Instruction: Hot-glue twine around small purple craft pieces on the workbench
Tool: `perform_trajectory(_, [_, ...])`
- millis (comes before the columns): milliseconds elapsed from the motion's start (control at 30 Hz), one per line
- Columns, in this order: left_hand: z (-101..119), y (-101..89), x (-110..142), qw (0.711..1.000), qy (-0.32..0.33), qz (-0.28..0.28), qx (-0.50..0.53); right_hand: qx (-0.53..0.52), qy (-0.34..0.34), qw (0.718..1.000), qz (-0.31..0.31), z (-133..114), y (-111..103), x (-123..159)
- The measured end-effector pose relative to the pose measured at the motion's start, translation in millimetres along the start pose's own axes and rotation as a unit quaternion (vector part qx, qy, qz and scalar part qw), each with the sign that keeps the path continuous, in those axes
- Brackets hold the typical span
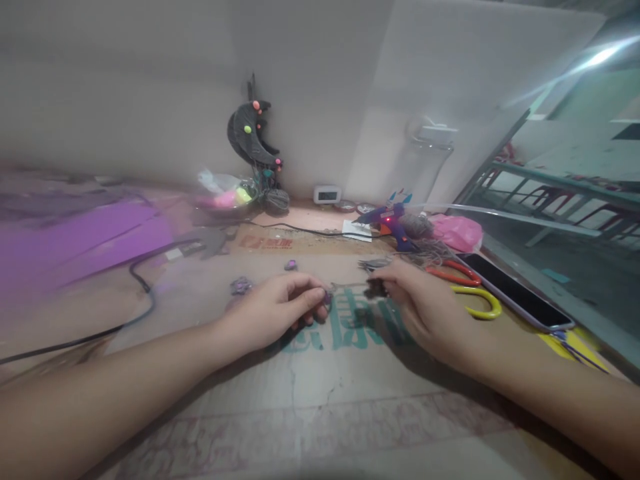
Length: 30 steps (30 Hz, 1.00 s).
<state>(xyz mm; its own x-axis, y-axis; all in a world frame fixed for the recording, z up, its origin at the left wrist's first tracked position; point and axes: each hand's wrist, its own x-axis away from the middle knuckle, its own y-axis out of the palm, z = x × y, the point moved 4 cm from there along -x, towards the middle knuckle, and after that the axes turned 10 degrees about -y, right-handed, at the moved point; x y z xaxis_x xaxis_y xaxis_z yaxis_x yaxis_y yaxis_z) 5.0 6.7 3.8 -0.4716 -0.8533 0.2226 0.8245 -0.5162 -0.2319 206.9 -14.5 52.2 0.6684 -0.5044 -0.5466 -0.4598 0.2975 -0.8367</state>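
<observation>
Near the middle of the printed cardboard, my left hand (287, 303) is closed, pinching a small purple piece (327, 297) between thumb and fingers. The fingers of my right hand (420, 303) are pressed together on a dark brown, blurred clump (376, 289) whose kind I cannot make out. A thin pale strand (347, 285) runs between the two hands. Left of my left hand lies a purple-grey cluster (241, 286); another small purple piece (291, 265) sits just beyond it. Metal tool tips (370, 265) show behind my right hand.
On the right are orange handles (457, 272), yellow handles (483, 303), a phone (515, 290) and a pink bag (457, 230). A blue glue gun (393, 220) with a red light stands behind. At the wall are a small white clock (327, 194) and a dark crescent ornament (245, 137). A black cable (135, 313) crosses the left.
</observation>
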Motion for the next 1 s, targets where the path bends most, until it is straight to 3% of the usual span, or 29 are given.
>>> perform_trajectory(200, [-0.4,0.4,-0.7,1.0,0.018,-0.007,-0.021,-0.037,0.004,0.997,-0.07,-12.1,15.8,3.0])
perform_trajectory(533, [5.7,2.3,1.7,0.998,0.019,-0.015,-0.053,0.05,-0.086,0.994,-0.05,-11.6,20.1,-1.4])
perform_trajectory(1000, [6.2,4.2,2.1,0.996,0.029,-0.034,-0.076,0.067,-0.098,0.992,-0.046,-9.1,25.4,0.1])
